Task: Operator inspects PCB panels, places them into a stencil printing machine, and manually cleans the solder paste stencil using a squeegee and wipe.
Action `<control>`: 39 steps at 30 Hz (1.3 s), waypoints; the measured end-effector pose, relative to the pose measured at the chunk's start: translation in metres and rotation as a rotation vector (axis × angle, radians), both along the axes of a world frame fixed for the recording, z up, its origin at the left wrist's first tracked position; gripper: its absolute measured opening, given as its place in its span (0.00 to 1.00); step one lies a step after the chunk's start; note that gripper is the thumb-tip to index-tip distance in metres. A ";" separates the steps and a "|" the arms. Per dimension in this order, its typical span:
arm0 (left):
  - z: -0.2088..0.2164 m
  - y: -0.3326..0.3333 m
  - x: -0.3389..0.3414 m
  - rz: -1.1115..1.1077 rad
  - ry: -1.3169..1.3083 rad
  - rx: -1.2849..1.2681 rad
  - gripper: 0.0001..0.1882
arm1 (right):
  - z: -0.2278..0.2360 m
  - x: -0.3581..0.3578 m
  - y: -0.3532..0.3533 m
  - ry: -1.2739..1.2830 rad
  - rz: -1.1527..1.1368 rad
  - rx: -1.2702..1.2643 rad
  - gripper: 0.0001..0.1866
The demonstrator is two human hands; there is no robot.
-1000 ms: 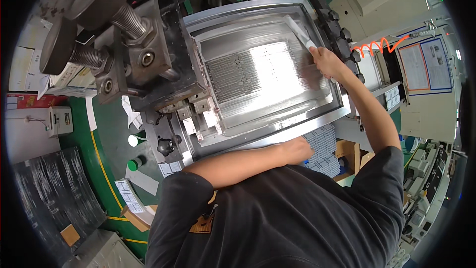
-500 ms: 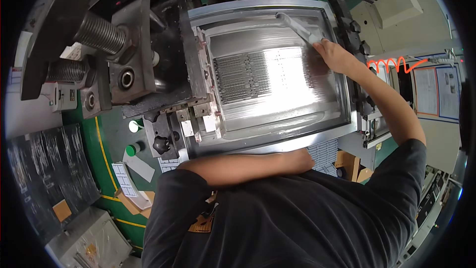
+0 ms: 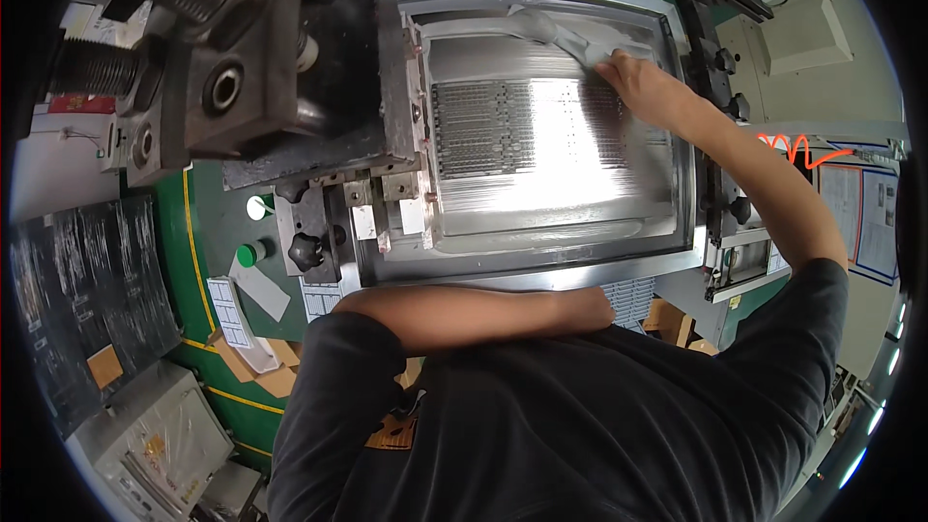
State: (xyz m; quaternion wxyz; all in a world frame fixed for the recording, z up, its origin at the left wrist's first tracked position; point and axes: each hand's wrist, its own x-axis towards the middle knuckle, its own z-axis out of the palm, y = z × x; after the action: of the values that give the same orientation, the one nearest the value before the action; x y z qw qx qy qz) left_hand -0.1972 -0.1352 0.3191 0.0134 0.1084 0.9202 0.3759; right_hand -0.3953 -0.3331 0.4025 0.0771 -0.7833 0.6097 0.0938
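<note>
Pressing grey cloth (image 3: 565, 37) onto mould plate's (image 3: 541, 150) upper edge | right hand (image 3: 643, 82) clenched on cloth | left hand (image 3: 590, 307) tucked at plate's front rim, grip hidden | risk: cloth snagging on perforated ridges, hand close to press block (image 3: 280, 68)

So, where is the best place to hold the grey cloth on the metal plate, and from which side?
Probably the bunched end of the grey cloth, where the right hand already presses it, coming from the right over the frame's edge. That end is gathered into thick folds, while the rest trails flat toward the top left of the shiny metal plate, offering little to pinch.
</note>
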 end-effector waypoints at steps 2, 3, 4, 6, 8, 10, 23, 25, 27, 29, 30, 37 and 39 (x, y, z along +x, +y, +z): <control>-0.002 0.001 0.001 0.016 0.004 -0.001 0.08 | 0.011 0.021 -0.001 -0.093 -0.151 -0.007 0.20; -0.002 0.002 0.001 0.022 0.012 -0.007 0.07 | 0.006 0.020 -0.003 -0.095 -0.151 -0.005 0.20; -0.003 0.003 0.001 0.029 0.020 -0.013 0.07 | -0.005 0.016 -0.008 -0.081 -0.053 -0.053 0.20; -0.007 0.004 0.001 0.006 0.064 -0.044 0.06 | -0.007 0.024 -0.015 -0.051 0.138 -0.151 0.20; -0.012 0.005 0.002 -0.036 0.156 -0.108 0.05 | -0.008 0.031 -0.018 -0.049 0.065 -0.115 0.21; -0.019 0.006 0.005 -0.017 0.211 -0.087 0.05 | -0.005 0.046 -0.026 -0.046 -0.069 -0.040 0.22; -0.008 -0.004 0.016 0.028 0.219 0.030 0.05 | 0.026 0.083 -0.070 -0.181 -0.033 0.419 0.31; -0.005 -0.004 0.017 0.019 0.182 0.028 0.05 | 0.041 0.081 -0.071 -0.270 -0.175 0.673 0.30; 0.000 -0.005 0.018 -0.009 0.159 -0.034 0.05 | 0.050 0.078 -0.072 -0.317 -0.252 0.791 0.30; 0.001 -0.007 0.017 -0.033 0.150 -0.069 0.05 | 0.051 0.058 -0.070 -0.561 -0.307 1.024 0.28; -0.001 -0.007 0.017 -0.044 0.163 -0.063 0.05 | 0.052 0.049 -0.066 -0.685 -0.336 1.139 0.27; -0.009 0.008 0.008 -0.042 0.010 -0.164 0.05 | 0.069 0.010 0.019 -1.109 -0.692 0.936 0.24; -0.005 0.004 0.009 -0.021 -0.003 -0.212 0.05 | 0.080 0.004 0.045 -1.176 -0.771 0.837 0.23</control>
State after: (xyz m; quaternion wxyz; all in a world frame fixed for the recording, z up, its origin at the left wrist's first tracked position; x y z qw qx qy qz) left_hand -0.1885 -0.1314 0.3144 0.0301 0.1154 0.9536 0.2763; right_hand -0.3909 -0.2882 0.4829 0.6971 -0.3462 0.6108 -0.1455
